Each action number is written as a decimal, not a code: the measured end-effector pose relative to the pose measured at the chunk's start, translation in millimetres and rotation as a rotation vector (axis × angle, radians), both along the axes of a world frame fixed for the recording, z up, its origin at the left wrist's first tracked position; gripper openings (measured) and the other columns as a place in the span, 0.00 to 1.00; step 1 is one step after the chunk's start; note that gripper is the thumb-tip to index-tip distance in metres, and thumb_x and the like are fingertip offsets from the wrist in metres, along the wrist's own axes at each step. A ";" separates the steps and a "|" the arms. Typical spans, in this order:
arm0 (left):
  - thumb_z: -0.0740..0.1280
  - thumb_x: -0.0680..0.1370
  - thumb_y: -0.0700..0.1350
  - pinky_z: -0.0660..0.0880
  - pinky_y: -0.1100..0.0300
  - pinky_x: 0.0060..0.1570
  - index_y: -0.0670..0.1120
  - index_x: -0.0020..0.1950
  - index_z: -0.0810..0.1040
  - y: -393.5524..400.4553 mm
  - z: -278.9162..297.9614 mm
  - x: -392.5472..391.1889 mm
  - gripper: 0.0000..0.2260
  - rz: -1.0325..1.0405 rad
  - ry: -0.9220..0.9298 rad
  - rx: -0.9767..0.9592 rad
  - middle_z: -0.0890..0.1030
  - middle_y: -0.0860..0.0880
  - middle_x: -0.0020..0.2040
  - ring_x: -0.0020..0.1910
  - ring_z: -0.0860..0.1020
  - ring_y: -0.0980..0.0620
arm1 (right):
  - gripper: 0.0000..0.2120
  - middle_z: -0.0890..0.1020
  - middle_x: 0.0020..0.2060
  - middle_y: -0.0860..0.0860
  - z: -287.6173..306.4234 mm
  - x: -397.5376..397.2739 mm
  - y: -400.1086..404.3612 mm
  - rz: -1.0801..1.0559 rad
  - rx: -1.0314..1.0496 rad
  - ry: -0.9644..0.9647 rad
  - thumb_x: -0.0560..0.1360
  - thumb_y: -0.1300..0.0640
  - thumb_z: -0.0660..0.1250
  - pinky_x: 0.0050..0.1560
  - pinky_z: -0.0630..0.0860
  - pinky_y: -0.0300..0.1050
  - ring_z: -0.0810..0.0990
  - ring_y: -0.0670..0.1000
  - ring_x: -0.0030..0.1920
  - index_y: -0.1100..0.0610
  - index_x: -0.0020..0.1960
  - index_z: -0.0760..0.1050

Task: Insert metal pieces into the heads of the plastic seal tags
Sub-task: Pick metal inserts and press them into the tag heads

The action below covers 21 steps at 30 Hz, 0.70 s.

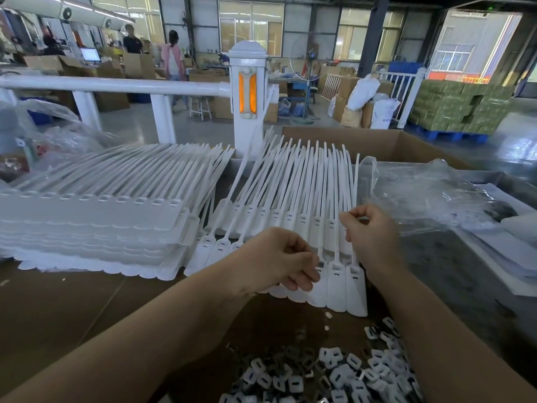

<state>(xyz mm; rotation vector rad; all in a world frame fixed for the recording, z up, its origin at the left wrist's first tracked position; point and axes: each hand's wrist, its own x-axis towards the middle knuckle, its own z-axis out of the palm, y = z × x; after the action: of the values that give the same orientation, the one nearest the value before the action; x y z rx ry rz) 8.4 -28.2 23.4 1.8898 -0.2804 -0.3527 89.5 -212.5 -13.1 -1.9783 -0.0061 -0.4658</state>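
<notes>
A strip of joined white plastic seal tags [337,286] lies in front of me, flat heads toward me and thin tails pointing away. My left hand [276,258] rests curled on the strip's heads, its fingertips at a head slot; whether it pinches a piece is hidden. My right hand [370,231] pinches the thin tails at the strip's right end. A heap of small white and metal pieces [340,376] lies at the bottom, near my forearms. More tag strips [279,193] fan out behind.
A tall stack of tag strips [96,225] fills the left. Crumpled clear plastic bags [430,193] lie to the right, with an open cardboard box [377,144] behind. A white railing post [248,97] stands beyond the table. People stand far off at the back.
</notes>
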 end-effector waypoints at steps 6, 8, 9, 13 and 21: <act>0.71 0.77 0.41 0.78 0.65 0.39 0.44 0.46 0.81 -5.3 -0.1 7.3 0.02 0.047 0.016 -0.058 0.86 0.46 0.42 0.37 0.82 0.55 | 0.07 0.80 0.35 0.51 -3.8 0.5 2.5 -0.005 -0.053 -0.001 0.78 0.54 0.68 0.38 0.76 0.48 0.79 0.53 0.37 0.50 0.41 0.74; 0.73 0.75 0.41 0.78 0.64 0.40 0.44 0.45 0.82 -7.3 0.5 9.6 0.02 0.050 0.042 -0.102 0.86 0.44 0.43 0.38 0.82 0.55 | 0.07 0.80 0.36 0.51 -4.5 1.3 2.7 -0.012 -0.057 0.001 0.78 0.54 0.68 0.42 0.79 0.51 0.81 0.54 0.39 0.51 0.42 0.74; 0.74 0.75 0.41 0.78 0.64 0.41 0.44 0.45 0.82 -8.3 -0.1 11.2 0.02 0.047 0.045 -0.111 0.85 0.45 0.43 0.37 0.82 0.55 | 0.06 0.80 0.36 0.51 -4.9 1.8 3.0 -0.014 -0.058 0.000 0.78 0.54 0.68 0.43 0.79 0.51 0.81 0.54 0.40 0.51 0.42 0.74; 0.74 0.74 0.43 0.78 0.62 0.40 0.45 0.46 0.81 -10.8 1.3 17.8 0.04 0.053 0.065 -0.131 0.84 0.47 0.40 0.36 0.81 0.55 | 0.08 0.80 0.37 0.50 -6.7 2.1 3.8 -0.029 -0.055 -0.015 0.78 0.54 0.68 0.44 0.80 0.53 0.81 0.54 0.41 0.48 0.41 0.73; 0.72 0.76 0.40 0.79 0.64 0.40 0.42 0.48 0.82 -17.1 6.8 30.6 0.03 0.104 0.159 -0.244 0.85 0.44 0.43 0.39 0.83 0.53 | 0.03 0.80 0.38 0.49 -7.7 3.2 4.2 -0.055 -0.040 0.001 0.78 0.54 0.68 0.44 0.79 0.51 0.81 0.53 0.41 0.53 0.46 0.76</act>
<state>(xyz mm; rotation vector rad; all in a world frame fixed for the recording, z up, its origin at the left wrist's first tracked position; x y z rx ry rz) 39.0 -45.4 30.1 1.6192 -0.1115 -0.3785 92.7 -208.3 -20.7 -2.0223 0.0398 -0.5038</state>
